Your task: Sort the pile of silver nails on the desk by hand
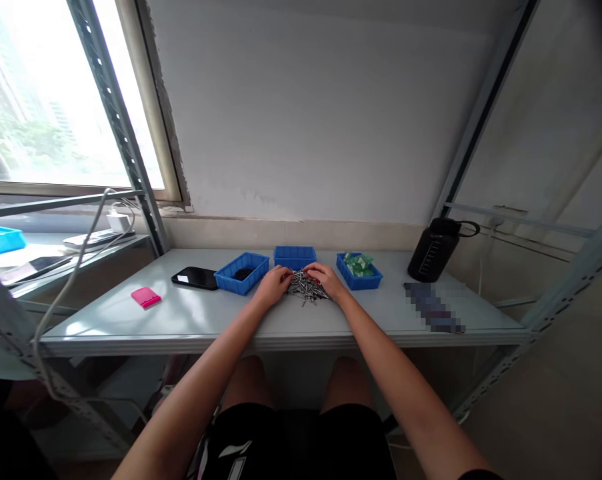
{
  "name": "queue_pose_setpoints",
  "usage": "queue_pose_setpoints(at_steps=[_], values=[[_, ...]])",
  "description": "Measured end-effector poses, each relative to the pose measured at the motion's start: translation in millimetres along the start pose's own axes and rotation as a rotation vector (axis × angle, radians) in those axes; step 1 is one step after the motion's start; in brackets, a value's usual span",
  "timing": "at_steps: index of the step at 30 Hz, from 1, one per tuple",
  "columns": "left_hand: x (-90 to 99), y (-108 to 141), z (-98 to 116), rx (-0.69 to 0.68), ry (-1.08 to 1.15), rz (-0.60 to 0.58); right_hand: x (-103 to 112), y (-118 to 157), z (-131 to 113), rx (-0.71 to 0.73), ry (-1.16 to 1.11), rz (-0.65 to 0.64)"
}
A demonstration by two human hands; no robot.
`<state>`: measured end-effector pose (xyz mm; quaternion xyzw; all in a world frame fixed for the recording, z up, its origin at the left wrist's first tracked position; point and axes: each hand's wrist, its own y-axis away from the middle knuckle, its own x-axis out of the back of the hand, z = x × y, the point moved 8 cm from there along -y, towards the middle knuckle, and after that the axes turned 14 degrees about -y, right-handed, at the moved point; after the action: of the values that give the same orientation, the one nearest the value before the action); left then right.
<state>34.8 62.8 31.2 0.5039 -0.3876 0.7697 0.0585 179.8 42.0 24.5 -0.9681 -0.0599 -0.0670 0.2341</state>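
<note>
A loose pile of thin silver metal pieces (307, 288), too small to name with certainty, lies on the grey tabletop in front of me. My left hand (275, 283) rests at the pile's left side, its fingers curled in and pressed together. From the right, my right hand (325, 277) reaches over the pile's upper edge with thumb and fingers drawn together. Whatever sits between the fingertips of either hand is too small to make out. Just behind the hands stands a blue bin (295, 255), its inside mostly hidden.
Left of the pile, one blue bin (225, 277) holds small black parts; another blue bin (365, 283) at right holds green packets. A phone (195, 278), a pink case (145, 297) and a black bottle (433, 252) stand on the table (181, 327). Metal shelf posts flank it.
</note>
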Motion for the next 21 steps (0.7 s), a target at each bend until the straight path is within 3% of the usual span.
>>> queue_pose_setpoints(at_steps=[8,15,21], values=[[3.4,0.0,-9.0,0.073,-0.055,0.04,0.9,-17.0,-2.6,0.012,0.074,0.031],[-6.5,3.6,-8.5,0.03,-0.171,-0.054,12.5,-51.7,3.7,0.048,0.288,0.134],[-13.9,3.7,-4.5,-0.035,-0.242,-0.122,36.6,-31.5,18.0,0.027,0.374,0.223]])
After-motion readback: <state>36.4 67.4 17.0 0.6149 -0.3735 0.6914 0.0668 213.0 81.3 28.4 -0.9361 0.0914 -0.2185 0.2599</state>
